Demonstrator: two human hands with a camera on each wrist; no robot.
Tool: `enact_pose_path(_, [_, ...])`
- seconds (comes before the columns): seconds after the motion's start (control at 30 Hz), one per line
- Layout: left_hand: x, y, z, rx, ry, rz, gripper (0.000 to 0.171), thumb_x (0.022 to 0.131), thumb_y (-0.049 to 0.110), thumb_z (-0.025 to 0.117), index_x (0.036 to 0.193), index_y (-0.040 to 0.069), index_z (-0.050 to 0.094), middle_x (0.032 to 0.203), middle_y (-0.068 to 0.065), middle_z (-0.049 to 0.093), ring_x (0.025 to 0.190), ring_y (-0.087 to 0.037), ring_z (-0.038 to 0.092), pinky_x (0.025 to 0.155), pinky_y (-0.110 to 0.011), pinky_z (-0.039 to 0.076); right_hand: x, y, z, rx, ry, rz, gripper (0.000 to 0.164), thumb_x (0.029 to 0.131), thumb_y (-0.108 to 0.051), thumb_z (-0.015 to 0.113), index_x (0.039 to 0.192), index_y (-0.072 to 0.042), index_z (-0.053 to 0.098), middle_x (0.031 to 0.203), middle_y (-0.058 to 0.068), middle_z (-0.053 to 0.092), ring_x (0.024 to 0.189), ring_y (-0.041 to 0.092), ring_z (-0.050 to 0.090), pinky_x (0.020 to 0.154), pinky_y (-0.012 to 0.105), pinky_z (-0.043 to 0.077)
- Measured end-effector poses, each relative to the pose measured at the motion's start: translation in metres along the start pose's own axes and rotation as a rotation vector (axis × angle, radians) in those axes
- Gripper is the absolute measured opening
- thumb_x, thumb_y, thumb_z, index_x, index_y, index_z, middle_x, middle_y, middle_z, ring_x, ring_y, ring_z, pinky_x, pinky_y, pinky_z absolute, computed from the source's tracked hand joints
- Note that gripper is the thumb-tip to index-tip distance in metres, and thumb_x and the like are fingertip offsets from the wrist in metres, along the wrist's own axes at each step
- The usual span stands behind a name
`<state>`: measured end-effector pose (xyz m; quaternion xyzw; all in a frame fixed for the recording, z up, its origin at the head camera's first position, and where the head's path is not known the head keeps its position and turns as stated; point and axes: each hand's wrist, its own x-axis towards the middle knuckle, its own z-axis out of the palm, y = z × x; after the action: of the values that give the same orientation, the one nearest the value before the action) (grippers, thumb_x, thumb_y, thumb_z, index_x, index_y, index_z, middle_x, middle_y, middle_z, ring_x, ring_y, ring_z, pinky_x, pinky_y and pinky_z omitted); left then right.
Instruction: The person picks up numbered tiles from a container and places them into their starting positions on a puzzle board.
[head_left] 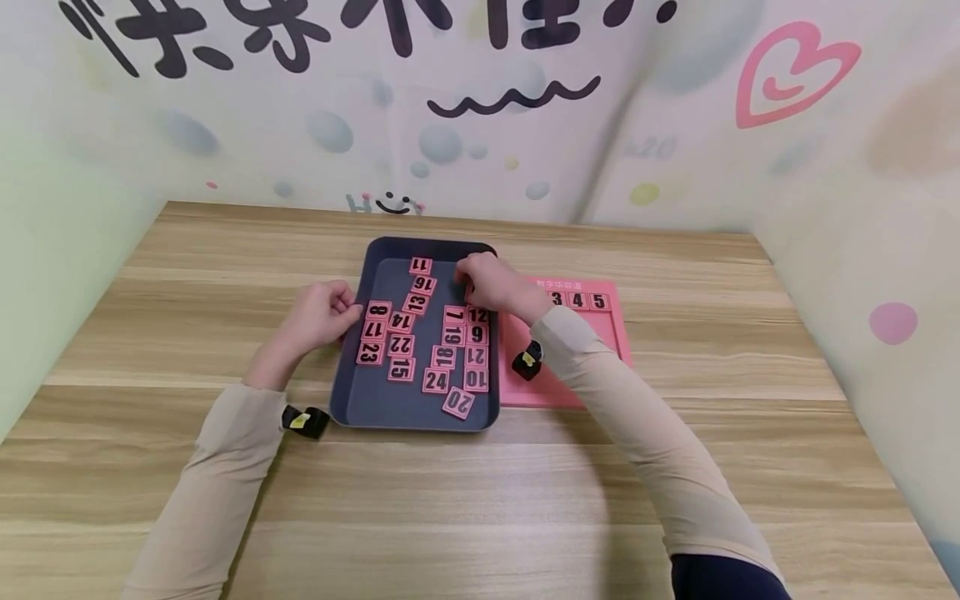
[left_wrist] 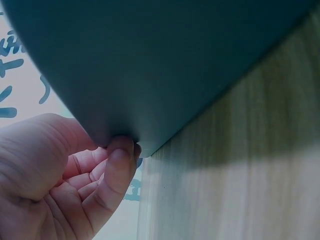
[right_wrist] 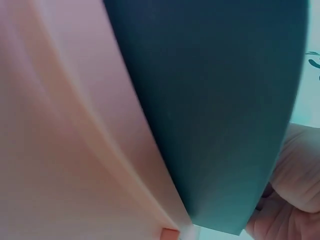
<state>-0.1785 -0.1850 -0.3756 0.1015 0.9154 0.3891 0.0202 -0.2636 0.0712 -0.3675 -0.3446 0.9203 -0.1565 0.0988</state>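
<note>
A dark grey tray (head_left: 412, 410) on the table holds several pink number tiles (head_left: 437, 381), some turned sideways or upside down. My left hand (head_left: 321, 315) pinches the tray's left rim, as the left wrist view shows with the thumb and fingers (left_wrist: 117, 160) at its edge. Over the tray's upper right part, my right hand (head_left: 491, 282) reaches down with bent fingers beside a partly covered tile. Its fingertips are hidden, also behind the tray wall in the right wrist view. A pink puzzle board (head_left: 536, 387) lies against the tray's right side, with tiles 3, 4 and 5 in its top row.
The wooden table (head_left: 480, 508) extends around the tray and board. Behind it hangs a printed wall covering (head_left: 480, 158) with dark lettering. A black wrist device (head_left: 528, 360) sits above the board, and another (head_left: 306, 422) is beside the tray's lower left corner.
</note>
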Motion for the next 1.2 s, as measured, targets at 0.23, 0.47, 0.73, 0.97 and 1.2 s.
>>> enact_pose_path(0.23, [0.0,0.0,0.001,0.006,0.004,0.002,0.01,0.086,-0.001,0.057,0.079,-0.006,0.054,0.067,-0.013,0.058,0.047,-0.008,0.049,0.043,-0.023,0.044,0.005,-0.002,0.007,0.109,0.03,-0.031,0.019,0.083,-0.003,0.065,0.102,0.0,0.064,0.1,0.013,0.061,0.088,0.021,0.055,0.078,0.032,0.048])
enact_pose_path(0.47, [-0.001,-0.001,0.002,0.004,0.009,-0.005,0.01,0.087,0.0,0.058,0.079,-0.006,0.055,0.068,-0.014,0.058,0.048,-0.009,0.049,0.043,-0.023,0.044,0.009,-0.003,0.016,0.177,0.08,-0.075,0.021,0.084,-0.007,0.066,0.105,-0.002,0.065,0.103,0.012,0.061,0.091,0.02,0.057,0.08,0.029,0.048])
enact_pose_path(0.73, [-0.001,0.001,0.0,-0.003,0.006,-0.013,0.01,0.087,0.0,0.057,0.081,-0.007,0.055,0.07,-0.015,0.058,0.049,-0.009,0.05,0.043,-0.022,0.045,0.006,-0.004,0.011,0.075,0.057,-0.014,0.029,0.085,-0.012,0.068,0.111,0.0,0.064,0.105,0.013,0.059,0.093,0.021,0.054,0.083,0.032,0.048])
enact_pose_path(0.97, [-0.001,0.002,0.0,-0.004,0.001,-0.014,0.011,0.087,0.002,0.058,0.081,-0.006,0.055,0.071,-0.015,0.058,0.049,-0.008,0.049,0.043,-0.021,0.044,0.006,-0.005,0.011,0.086,0.029,0.014,0.027,0.086,-0.014,0.066,0.11,-0.001,0.065,0.102,0.011,0.061,0.086,0.019,0.055,0.075,0.029,0.048])
enact_pose_path(1.2, [-0.001,0.0,0.0,0.001,0.003,-0.015,0.011,0.087,0.002,0.058,0.081,-0.006,0.054,0.07,-0.015,0.058,0.049,-0.008,0.049,0.043,-0.022,0.044,-0.005,-0.007,0.001,0.167,0.131,-0.032,0.026,0.083,-0.011,0.068,0.107,-0.001,0.066,0.102,0.011,0.061,0.09,0.021,0.054,0.079,0.031,0.047])
